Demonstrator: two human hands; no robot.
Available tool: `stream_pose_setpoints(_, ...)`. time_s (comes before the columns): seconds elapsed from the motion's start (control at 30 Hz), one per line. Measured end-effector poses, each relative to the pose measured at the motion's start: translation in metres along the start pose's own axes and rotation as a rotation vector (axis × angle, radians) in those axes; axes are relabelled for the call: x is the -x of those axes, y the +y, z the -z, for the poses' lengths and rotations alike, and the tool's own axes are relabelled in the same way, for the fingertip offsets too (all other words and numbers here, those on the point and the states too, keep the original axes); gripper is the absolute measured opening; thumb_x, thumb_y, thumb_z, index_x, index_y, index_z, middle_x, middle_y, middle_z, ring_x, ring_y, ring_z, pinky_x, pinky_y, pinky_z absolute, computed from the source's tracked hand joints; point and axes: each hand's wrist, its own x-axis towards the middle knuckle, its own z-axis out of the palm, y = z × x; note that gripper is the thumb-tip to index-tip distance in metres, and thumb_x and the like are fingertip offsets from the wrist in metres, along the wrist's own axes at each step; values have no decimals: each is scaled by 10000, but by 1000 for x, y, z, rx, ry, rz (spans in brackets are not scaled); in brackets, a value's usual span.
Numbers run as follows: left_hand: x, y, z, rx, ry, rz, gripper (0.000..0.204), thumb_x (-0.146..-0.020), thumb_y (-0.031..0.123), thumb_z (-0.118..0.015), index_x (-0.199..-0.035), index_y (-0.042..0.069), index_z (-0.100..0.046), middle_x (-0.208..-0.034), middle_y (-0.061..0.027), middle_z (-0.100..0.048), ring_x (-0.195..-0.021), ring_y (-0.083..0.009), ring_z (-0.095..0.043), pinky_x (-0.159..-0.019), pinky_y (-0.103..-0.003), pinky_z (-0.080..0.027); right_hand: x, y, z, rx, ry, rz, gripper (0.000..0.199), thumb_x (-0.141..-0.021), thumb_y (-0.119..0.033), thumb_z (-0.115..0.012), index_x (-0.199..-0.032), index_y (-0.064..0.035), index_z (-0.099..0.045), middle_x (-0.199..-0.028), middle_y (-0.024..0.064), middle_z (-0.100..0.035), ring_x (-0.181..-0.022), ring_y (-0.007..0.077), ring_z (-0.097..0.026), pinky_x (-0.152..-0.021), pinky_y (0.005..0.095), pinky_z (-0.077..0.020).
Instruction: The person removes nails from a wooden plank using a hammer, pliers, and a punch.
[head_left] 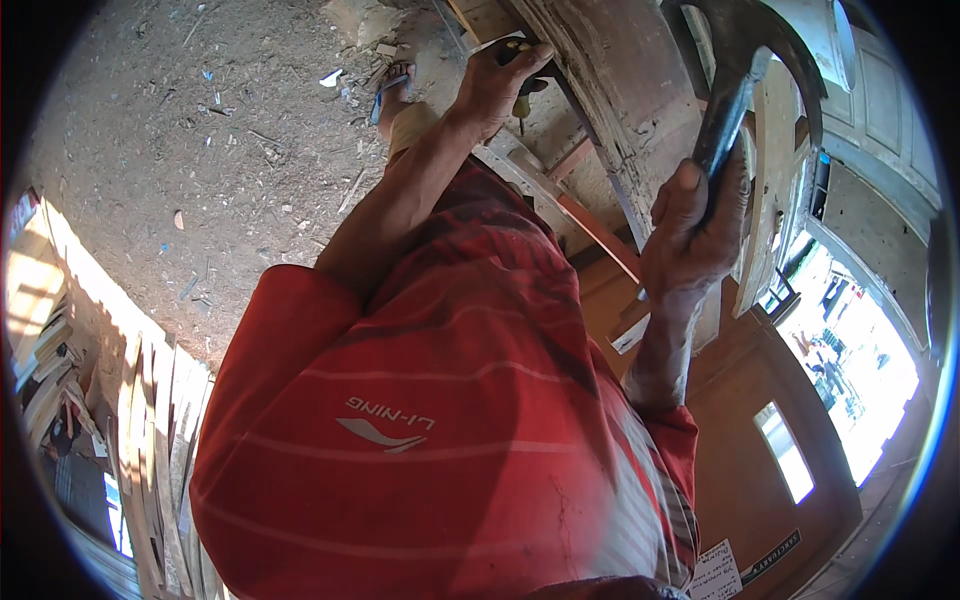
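My right hand [695, 225] is raised on the right, fingers wrapped round the dark handle of a hammer [728, 115]. The hammer's curved dark metal head is close to the camera at the upper right. My left hand [500, 85] is closed on a small black and yellow hand tool [521, 106], partly hidden by the fingers, so its exact kind does not show. It is beside a weathered wooden beam [600, 100] that slants down across the upper middle.
Dirt ground [220, 120] strewn with chips and scraps spreads to the left. Long wooden strips [155, 450] stand at the lower left. A brown panel [745, 400] with a rectangular cutout lies to the right. A foot in a blue-strapped sandal [393, 90] shows near the left hand.
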Motion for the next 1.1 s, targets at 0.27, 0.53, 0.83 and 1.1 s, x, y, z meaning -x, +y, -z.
stream_pose_setpoints(0.27, -7, 1, -6, -31, 10, -57, 380, -962, 357, -737, -1132, 18, -714, -996, -45, -707, -821, -116, -680, -676, -281, -569, 19, 68, -38, 175, -178, 128, 505, -1033, -187, -599, -1485, 13, -501, -995, 236, -732, -843, 273, -739, -744, 399, -576)
stream_pose_setpoints(0.53, 0, 0, -4, 17, -15, -35, 400, -951, 382, -753, -1107, 16, -713, -950, -43, -714, -845, -115, -694, -647, -253, -563, 29, 33, -9, -174, 59, -34, 575, -1041, -206, -561, -1507, 96, -410, -879, 145, -671, -717, 189, -651, -640, 350, -532)
stream_pose_setpoints(0.83, 2, -3, 3, -21, -5, 49, 413, -963, 401, -733, -1103, 13, -710, -974, -39, -708, -866, -123, -690, -703, -265, -578, 29, 46, -33, 141, -131, 64, 541, -998, -134, -644, -1475, 62, -478, -1033, 268, -698, -867, 380, -733, -742, 466, -576)
stream_pose_setpoints(1.1, -1, -9, -4, 81, -15, 19, 443, -961, 428, -732, -1118, 16, -693, -1011, -55, -703, -885, -121, -686, -764, -287, -591, 29, 78, -52, 279, -258, 23, 522, -983, -141, -668, -1480, -72, -527, -1094, 266, -694, -921, 392, -729, -785, 471, -572)
